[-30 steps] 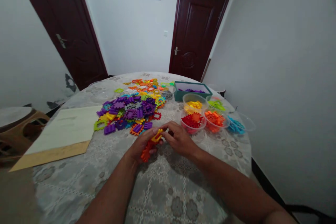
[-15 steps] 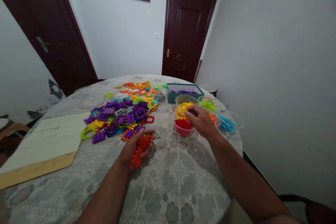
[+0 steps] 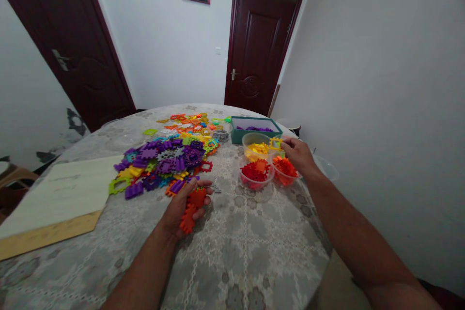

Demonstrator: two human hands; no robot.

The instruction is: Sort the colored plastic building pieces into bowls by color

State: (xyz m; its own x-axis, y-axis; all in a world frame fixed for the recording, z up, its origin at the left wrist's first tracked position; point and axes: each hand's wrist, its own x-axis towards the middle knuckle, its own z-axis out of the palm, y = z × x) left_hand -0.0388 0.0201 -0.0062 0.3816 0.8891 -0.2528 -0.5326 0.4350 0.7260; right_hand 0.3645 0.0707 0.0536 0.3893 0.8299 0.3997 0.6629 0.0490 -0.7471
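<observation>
My left hand rests on the round table, its fingers closed round a stack of orange toothed plastic pieces. My right hand reaches out over the clear bowls and pinches a yellow square frame piece just above the bowl of yellow pieces. Beside it stand a bowl of red pieces and a bowl of orange pieces, the latter partly covered by my right hand.
A heap of mixed coloured pieces, mostly purple, lies at the table's middle left. A teal box with purple pieces stands behind the bowls. A pale board lies at the left. Two dark doors and a wall clock are behind.
My right hand left the orange stack, passed over the bowls and now holds a yellow frame piece further right. My left hand kept the orange stack almost still.
</observation>
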